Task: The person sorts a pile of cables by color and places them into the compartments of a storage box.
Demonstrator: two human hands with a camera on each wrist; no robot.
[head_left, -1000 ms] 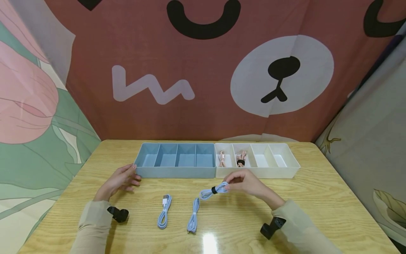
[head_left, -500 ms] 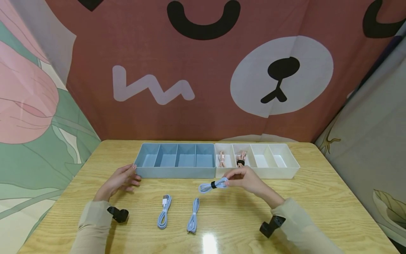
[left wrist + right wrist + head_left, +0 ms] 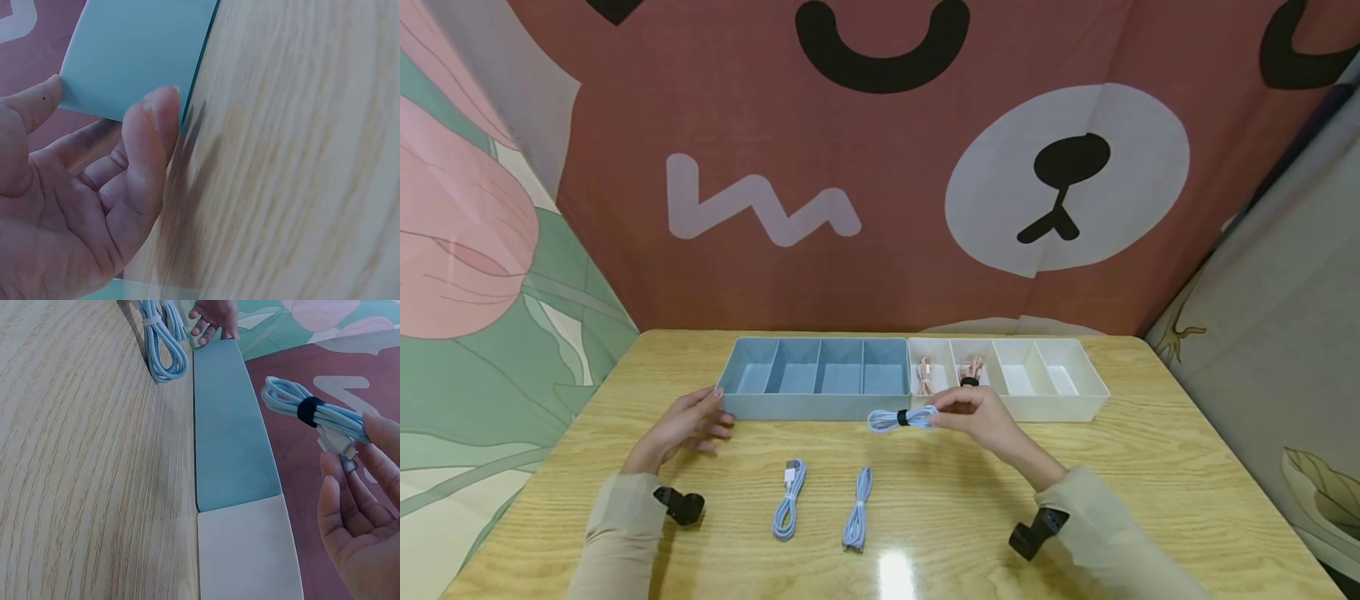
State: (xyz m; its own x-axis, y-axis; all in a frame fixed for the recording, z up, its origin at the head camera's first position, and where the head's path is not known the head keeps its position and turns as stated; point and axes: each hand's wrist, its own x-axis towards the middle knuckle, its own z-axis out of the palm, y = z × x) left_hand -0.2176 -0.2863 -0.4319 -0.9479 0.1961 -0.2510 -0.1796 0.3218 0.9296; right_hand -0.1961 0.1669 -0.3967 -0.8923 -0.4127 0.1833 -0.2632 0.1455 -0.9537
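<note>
My right hand (image 3: 977,417) pinches a coiled light-blue USB cable (image 3: 315,411) bound with a black strap, held up before the joint of the two boxes. Its plugs show below the strap in the right wrist view. At the near left corner of the blue divided box (image 3: 820,407), my left hand (image 3: 688,423) rests with its thumb on the edge and its other fingers loosely bent. Two more coiled light-blue cables lie on the table: one with its plug upward (image 3: 786,500), the other cable (image 3: 857,510) to its right.
A white divided box (image 3: 1052,408) adjoins the blue one on the right. Its left two compartments hold a pink cable (image 3: 925,375) and a black-strapped pink cable (image 3: 972,367). A printed cloth (image 3: 880,275) hangs behind the wooden table (image 3: 970,533).
My right hand has risen and moved slightly toward the boxes with the strapped cable, which has turned more level. The left hand stays at the blue box.
</note>
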